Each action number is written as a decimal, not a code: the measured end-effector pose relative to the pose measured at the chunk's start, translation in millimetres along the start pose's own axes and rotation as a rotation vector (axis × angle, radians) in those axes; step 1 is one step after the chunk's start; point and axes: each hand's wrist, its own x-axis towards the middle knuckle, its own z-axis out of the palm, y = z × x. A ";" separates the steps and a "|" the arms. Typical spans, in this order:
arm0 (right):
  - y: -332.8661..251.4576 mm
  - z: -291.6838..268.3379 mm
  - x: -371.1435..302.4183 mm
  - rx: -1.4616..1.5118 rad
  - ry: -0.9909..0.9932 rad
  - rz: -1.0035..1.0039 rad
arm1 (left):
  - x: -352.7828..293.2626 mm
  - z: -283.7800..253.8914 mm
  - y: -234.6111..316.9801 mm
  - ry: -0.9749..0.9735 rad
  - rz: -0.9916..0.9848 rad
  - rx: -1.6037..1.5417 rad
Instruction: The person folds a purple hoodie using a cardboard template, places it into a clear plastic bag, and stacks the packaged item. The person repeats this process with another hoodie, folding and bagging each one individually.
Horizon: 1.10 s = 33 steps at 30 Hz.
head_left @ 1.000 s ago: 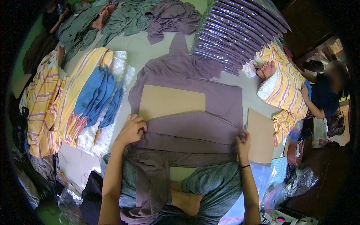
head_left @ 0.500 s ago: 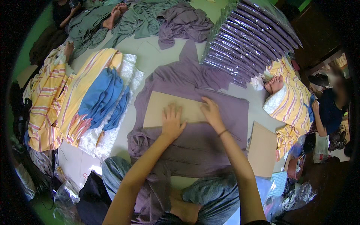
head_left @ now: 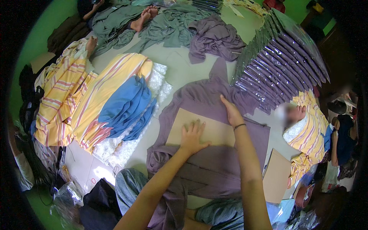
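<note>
A purple knit garment [head_left: 211, 170] lies spread in front of my crossed legs, with a tan sheet of cardboard [head_left: 218, 132] flat on it. My left hand [head_left: 193, 138] presses palm down on the cardboard, fingers spread. Beyond the board's far right edge, my right hand [head_left: 231, 112] is turned on its side with fingers stretched out over the purple fabric. It seems to touch the cloth, though its palm side is partly hidden. A purple sleeve-like strip [head_left: 218, 69] of the garment points away from me.
Clear-wrapped folded purple garments [head_left: 285, 63] stand in a leaning row at far right. Another cardboard sheet [head_left: 276, 178] lies at right. Yellow striped cloth [head_left: 111, 76] with blue fabric [head_left: 126, 105] is at left. Behind are a purple heap [head_left: 216, 36], green cloth [head_left: 166, 28] and another person's feet [head_left: 145, 18].
The whole view has swung, so the scene sits further right and lower. My right hand has gone from the cardboard's edge to the fabric beyond it; my left hand stays on the board.
</note>
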 end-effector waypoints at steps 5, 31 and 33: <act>-30.3 6.3 1.3 0.202 -0.031 -0.143 | -0.6 2.9 0.5 0.088 0.020 0.162; 18.2 -171.2 -101.6 -1.640 0.294 -0.563 | -12.2 -27.0 -27.8 0.792 -0.306 -0.450; 18.4 -179.6 -90.5 -1.799 0.300 -0.541 | -17.5 -44.6 -29.1 0.551 -0.041 -0.202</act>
